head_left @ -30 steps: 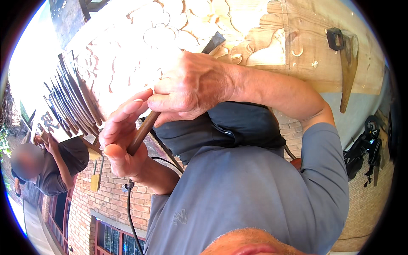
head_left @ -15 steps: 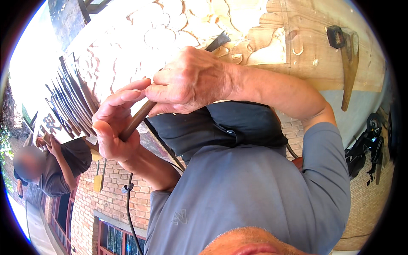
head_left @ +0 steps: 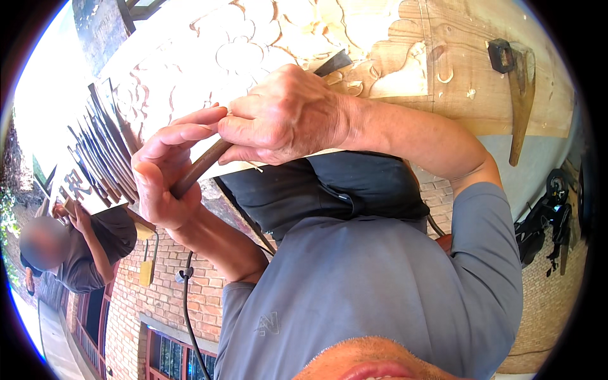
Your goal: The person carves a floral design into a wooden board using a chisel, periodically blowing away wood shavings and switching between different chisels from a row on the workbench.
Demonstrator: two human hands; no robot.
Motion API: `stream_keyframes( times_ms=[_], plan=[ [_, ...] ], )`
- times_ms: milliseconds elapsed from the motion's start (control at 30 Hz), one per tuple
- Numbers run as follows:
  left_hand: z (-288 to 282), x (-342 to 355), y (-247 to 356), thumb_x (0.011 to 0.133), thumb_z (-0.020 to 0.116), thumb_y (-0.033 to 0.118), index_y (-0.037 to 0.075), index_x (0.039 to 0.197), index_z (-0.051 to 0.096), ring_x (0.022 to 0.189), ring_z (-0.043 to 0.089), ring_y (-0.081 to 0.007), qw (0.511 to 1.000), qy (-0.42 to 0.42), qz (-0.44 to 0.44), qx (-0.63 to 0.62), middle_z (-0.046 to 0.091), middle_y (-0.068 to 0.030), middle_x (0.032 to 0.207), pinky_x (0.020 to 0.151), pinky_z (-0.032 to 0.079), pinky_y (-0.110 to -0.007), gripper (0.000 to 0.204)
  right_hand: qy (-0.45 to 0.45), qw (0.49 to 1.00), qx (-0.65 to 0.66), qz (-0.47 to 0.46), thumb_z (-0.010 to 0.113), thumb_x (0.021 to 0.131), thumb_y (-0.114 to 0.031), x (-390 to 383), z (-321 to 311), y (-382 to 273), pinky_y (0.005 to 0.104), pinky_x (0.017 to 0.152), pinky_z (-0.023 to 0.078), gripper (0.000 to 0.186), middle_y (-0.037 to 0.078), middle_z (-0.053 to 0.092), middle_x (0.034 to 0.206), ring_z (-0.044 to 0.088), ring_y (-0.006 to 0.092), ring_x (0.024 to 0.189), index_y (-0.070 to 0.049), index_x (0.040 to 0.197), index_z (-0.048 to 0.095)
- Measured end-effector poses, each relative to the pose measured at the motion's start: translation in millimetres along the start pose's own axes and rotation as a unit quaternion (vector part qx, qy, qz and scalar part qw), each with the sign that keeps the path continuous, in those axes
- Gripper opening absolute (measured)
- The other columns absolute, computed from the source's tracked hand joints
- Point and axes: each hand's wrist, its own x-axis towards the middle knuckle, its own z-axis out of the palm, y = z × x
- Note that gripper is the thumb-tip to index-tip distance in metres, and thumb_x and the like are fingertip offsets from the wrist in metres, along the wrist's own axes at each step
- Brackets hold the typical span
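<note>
My right hand [head_left: 285, 117] is closed around the shaft of a wood chisel [head_left: 204, 166], knuckles up. Its flat, dark metal blade [head_left: 334, 62] sticks out past that hand and points to the upper right, over the carved wooden panel [head_left: 405, 76]. At the lower left, the handle's butt rests against the palm of my left hand [head_left: 166, 171]. The left fingers stretch out rather than wrap round the handle, and their tips come near my right hand. Curved petal-like outlines and loose shavings cover the panel. Whether the cutting edge touches the wood I cannot tell.
Several slim carving tools [head_left: 107, 142] lie side by side at the left. A tool with a dark block head and wooden handle [head_left: 520, 95] lies at the panel's right. Another person [head_left: 88, 244] sits at the far left. A dark cable [head_left: 187, 304] hangs before the brick wall.
The chisel blade has shifted slightly right over the panel. My left hand has moved a little up and left with the handle's butt. More of the handle shows between my hands.
</note>
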Motion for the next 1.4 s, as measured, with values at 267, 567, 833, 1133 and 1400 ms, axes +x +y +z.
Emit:
stream_keyframes(
  times_ms=[267, 567, 833, 1133, 1400],
  plan=[
    [-4, 4, -6, 0.110, 0.040, 0.064, -0.021, 0.119, 0.067, 0.120, 0.071, -0.0454, 0.999, 0.008, 0.023, 0.035, 0.069, -0.0413, 0.123, 0.112, 0.051, -0.051, 0.089, 0.059, 0.997, -0.014, -0.041, 0.091, 0.079, -0.035, 1, 2, 4, 0.0356, 0.050, 0.054, 0.036, 0.002, 0.061, 0.069, 0.068, 0.0229, 0.059, -0.012, 0.082, 0.064],
    [38, -64, -6, 0.103, 0.057, 0.069, -0.017, 0.122, 0.069, 0.127, 0.067, -0.0452, 0.988, 0.146, 0.004, 0.038, 0.066, -0.0427, 0.131, 0.116, 0.047, -0.051, 0.089, -0.065, 0.990, 0.050, -0.110, 0.089, 0.080, -0.038, -2, 0, -4, 0.0353, 0.049, 0.051, 0.039, 0.001, 0.059, 0.071, 0.066, 0.0204, 0.059, -0.011, 0.083, 0.061],
    [52, -65, 1, 0.105, 0.051, 0.069, -0.017, 0.120, 0.069, 0.124, 0.070, -0.0451, 0.980, 0.191, 0.014, 0.059, 0.066, -0.0436, 0.130, 0.113, 0.051, -0.050, 0.089, -0.077, 0.990, 0.083, -0.088, 0.088, 0.081, -0.040, 0, -4, -5, 0.0360, 0.049, 0.050, 0.038, 0.001, 0.059, 0.070, 0.066, 0.0214, 0.059, -0.013, 0.083, 0.062],
    [32, -49, -6, 0.109, 0.046, 0.064, -0.017, 0.114, 0.069, 0.116, 0.073, -0.0437, 0.985, 0.170, 0.006, 0.012, 0.067, -0.0433, 0.127, 0.109, 0.055, -0.048, 0.083, -0.062, 0.995, 0.051, -0.058, 0.088, 0.081, -0.041, -1, 0, -3, 0.0380, 0.051, 0.051, 0.039, 0.001, 0.061, 0.071, 0.067, 0.0229, 0.061, -0.014, 0.082, 0.061],
    [20, -43, -10, 0.110, 0.046, 0.059, -0.017, 0.113, 0.069, 0.114, 0.073, -0.0432, 0.990, 0.144, 0.006, -0.008, 0.068, -0.0426, 0.126, 0.107, 0.055, -0.048, 0.080, -0.033, 0.997, 0.070, -0.031, 0.087, 0.082, -0.042, 6, 10, -1, 0.0385, 0.063, 0.058, 0.034, 0.004, 0.070, 0.078, 0.072, 0.0265, 0.071, -0.014, 0.098, 0.076]
  ],
)
